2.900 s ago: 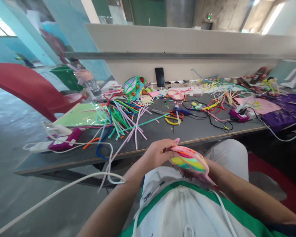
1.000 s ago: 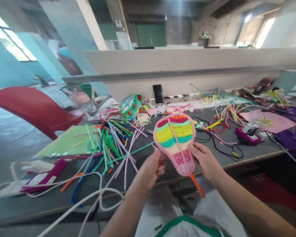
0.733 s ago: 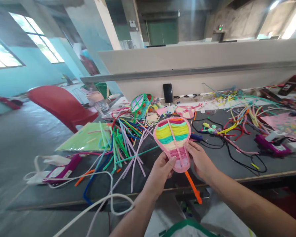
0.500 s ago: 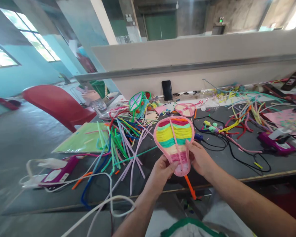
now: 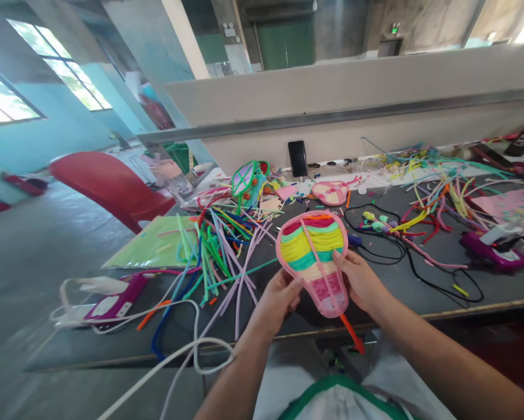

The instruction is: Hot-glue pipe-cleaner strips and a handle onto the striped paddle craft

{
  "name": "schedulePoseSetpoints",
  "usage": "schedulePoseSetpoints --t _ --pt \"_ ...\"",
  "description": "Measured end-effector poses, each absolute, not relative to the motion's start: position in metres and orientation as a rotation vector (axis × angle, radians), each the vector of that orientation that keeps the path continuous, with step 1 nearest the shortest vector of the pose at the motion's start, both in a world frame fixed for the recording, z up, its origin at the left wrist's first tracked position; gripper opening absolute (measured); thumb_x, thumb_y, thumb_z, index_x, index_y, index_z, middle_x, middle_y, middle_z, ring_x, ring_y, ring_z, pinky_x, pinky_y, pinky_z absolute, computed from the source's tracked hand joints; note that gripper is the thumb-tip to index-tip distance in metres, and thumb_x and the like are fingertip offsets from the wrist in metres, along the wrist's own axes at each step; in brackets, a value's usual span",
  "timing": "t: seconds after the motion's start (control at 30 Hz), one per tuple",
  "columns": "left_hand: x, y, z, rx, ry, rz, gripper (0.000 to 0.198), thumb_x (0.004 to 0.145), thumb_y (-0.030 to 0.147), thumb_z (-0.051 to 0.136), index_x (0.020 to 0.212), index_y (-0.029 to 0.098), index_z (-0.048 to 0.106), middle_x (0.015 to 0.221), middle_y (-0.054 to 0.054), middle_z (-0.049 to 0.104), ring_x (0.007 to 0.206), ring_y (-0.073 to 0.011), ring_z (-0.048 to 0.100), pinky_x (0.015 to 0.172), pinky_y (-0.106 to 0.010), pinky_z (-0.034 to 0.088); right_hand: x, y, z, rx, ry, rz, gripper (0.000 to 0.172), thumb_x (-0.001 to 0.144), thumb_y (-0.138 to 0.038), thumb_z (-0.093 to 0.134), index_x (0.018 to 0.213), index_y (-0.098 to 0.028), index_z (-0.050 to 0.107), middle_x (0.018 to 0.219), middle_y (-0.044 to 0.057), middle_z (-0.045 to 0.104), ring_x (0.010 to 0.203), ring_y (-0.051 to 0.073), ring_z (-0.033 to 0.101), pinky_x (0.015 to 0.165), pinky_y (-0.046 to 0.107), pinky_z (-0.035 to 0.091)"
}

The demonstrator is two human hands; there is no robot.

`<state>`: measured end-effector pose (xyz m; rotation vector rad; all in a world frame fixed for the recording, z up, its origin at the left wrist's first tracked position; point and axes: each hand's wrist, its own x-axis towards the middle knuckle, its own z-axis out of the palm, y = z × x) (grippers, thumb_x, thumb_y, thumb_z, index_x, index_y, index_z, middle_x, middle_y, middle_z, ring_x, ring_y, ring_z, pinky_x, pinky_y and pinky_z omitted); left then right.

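Observation:
I hold a pear-shaped pipe-cleaner piece (image 5: 314, 256) upright above the near edge of the grey table (image 5: 288, 326). It has a pink outline and bands of red, green, yellow, teal, cream and pink. An orange stem (image 5: 353, 336) sticks out below it. My left hand (image 5: 276, 300) grips its lower left edge. Fingers of my right hand (image 5: 359, 281) pinch its right side. Both hands are closed on the piece.
A pile of loose pipe cleaners (image 5: 218, 245) lies left of my hands, beside a green sheet (image 5: 150, 248). A similar pink piece (image 5: 331, 192) and a black phone (image 5: 297, 158) are farther back. Purple glue guns (image 5: 115, 300) (image 5: 492, 255) with cords lie left and right. A red chair (image 5: 108, 186) stands at the left.
The piece came up from my lap to above the table edge. In the last half second it tilted slightly and dropped a little; both hands kept their grip.

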<state>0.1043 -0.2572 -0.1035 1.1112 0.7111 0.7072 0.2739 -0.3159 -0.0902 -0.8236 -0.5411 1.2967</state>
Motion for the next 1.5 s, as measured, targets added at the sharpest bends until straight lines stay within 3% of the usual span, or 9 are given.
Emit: schedulePoseSetpoints --t 0.3,0.53,0.7,0.93,1.17,1.4,1.5 --pt "0.107 -0.252 -0.111 0.973 0.71 0.806 0.036 0.069 0.037 0.079 0.084 0.014 0.056 0.062 0.005 0.053 0.037 0.0019 0.03 0.036 -0.013 0.018 0.281 -0.317 -0.118 -0.839 -0.557 1.31 0.035 0.072 -0.041 0.075 0.101 -0.022 0.07 0.098 0.006 0.075 0.093 0.025 0.069 0.082 0.039 0.053" --pt "0.108 -0.252 -0.116 1.003 0.71 0.827 0.041 0.07 0.047 0.076 0.086 0.018 0.052 0.058 0.007 0.051 0.035 -0.0012 0.033 0.034 -0.014 0.018 0.282 -0.308 -0.111 -0.857 -0.607 1.281 0.033 0.074 -0.042 0.074 0.102 -0.024 0.07 0.104 0.004 0.073 0.096 0.024 0.068 0.083 0.037 0.053" --pt "0.105 -0.255 -0.119 1.187 0.743 0.721 0.041 0.077 0.052 0.067 0.095 0.016 0.058 0.05 0.008 0.044 0.036 -0.0033 0.029 0.034 -0.016 0.015 0.285 -0.293 -0.089 -0.84 -0.719 1.229 0.032 0.078 -0.042 0.07 0.105 -0.025 0.068 0.102 0.003 0.073 0.098 0.024 0.067 0.082 0.036 0.052" --pt "0.11 -0.258 -0.113 1.363 0.886 0.623 0.037 0.067 0.046 0.077 0.072 0.014 0.06 0.043 0.009 0.037 0.037 -0.0032 0.025 0.038 -0.019 0.016 0.292 -0.271 -0.093 -0.828 -0.701 1.192 0.033 0.076 -0.045 0.07 0.103 -0.026 0.068 0.096 0.002 0.074 0.092 0.023 0.068 0.076 0.035 0.054" --pt "0.112 -0.263 -0.112 1.586 1.002 0.558 0.035 0.082 0.049 0.059 0.067 0.017 0.059 0.042 0.004 0.043 0.037 -0.0072 0.035 0.04 -0.02 0.024 0.297 -0.273 -0.103 -0.857 -0.714 1.163 0.037 0.077 -0.047 0.069 0.108 -0.026 0.067 0.096 0.002 0.073 0.08 0.02 0.067 0.068 0.032 0.051" --pt "0.114 -0.269 -0.106 1.668 1.008 0.586 0.029 0.084 0.04 0.059 0.066 0.018 0.057 0.047 0.003 0.045 0.04 -0.0079 0.038 0.042 -0.021 0.027 0.3 -0.272 -0.112 -0.827 -0.703 1.192 0.036 0.078 -0.047 0.068 0.107 -0.025 0.068 0.093 0.002 0.073 0.075 0.018 0.066 0.065 0.03 0.05" --pt "0.112 -0.268 -0.106 1.623 0.972 0.576 0.026 0.083 0.037 0.06 0.067 0.018 0.057 0.05 0.004 0.046 0.04 -0.0068 0.039 0.041 -0.019 0.026 0.301 -0.271 -0.111 -0.758 -0.632 1.221 0.036 0.076 -0.045 0.07 0.105 -0.024 0.068 0.097 0.003 0.074 0.082 0.021 0.068 0.068 0.032 0.052"
